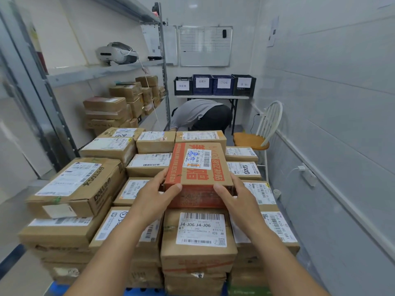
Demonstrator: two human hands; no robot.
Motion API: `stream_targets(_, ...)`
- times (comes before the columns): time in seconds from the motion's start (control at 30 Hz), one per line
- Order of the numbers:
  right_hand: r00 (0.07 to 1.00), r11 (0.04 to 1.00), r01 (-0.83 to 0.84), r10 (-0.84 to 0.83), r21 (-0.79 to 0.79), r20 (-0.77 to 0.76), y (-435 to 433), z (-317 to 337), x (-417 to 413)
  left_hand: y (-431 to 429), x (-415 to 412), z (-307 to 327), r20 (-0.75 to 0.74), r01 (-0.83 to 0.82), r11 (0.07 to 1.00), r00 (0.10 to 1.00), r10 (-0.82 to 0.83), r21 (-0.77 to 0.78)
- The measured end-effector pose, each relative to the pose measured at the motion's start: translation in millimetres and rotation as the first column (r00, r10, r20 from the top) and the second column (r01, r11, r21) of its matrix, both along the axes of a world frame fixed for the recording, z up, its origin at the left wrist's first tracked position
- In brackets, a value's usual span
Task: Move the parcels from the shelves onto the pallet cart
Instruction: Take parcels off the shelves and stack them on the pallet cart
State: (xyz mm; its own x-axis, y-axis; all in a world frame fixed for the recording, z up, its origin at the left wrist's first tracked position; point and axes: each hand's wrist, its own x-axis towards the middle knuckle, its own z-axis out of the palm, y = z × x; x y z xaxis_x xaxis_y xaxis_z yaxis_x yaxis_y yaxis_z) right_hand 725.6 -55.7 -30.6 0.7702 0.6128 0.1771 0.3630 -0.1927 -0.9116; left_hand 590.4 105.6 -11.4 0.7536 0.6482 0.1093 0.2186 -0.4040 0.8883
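Orange parcel (pixel 198 165) in left hand (pixel 154 195), right hand (pixel 237 197), atop stacked parcels (pixel 201 248) on cart (pixel 56 288)

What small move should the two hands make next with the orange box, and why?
Probably lower the orange box flat onto the stacked parcels beneath it, then let go. The left hand and right hand each grip a near corner, and the box is held over the pile.

Front box (pixel 202 228) label reads J4-J06 J4-J06, then 026 AK; orange box (pixel 197 165) label shows J4-J06 as well; left box (pixel 94 180) says DOLL; right box (pixel 277 227) label gives S16-K20 00 081; crate signs (pixel 182 86) too blurred.
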Motion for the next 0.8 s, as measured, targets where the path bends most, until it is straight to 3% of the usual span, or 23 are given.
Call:
stream_targets(0.27, 0.993, 1.0, 0.015, -0.015, 0.003, 0.114, 8, 1, -14, 4, -21, -1, 0.064, -0.013, 0.999, 0.998, 0.011, 0.038)
stream_targets(0.57, 0.993, 0.996, 0.066, -0.072, 0.059, 0.096, 4, 9, -16, 4, -18, 4, 0.086, 0.024, 0.997, 0.996, -0.031, 0.076)
stream_targets(0.8, 0.998, 0.998, 0.06, -0.06, -0.007, -0.004, 9, -3, -9, 12, -9, -10, -0.025, 0.054, 0.998, 0.998, -0.053, 0.043)
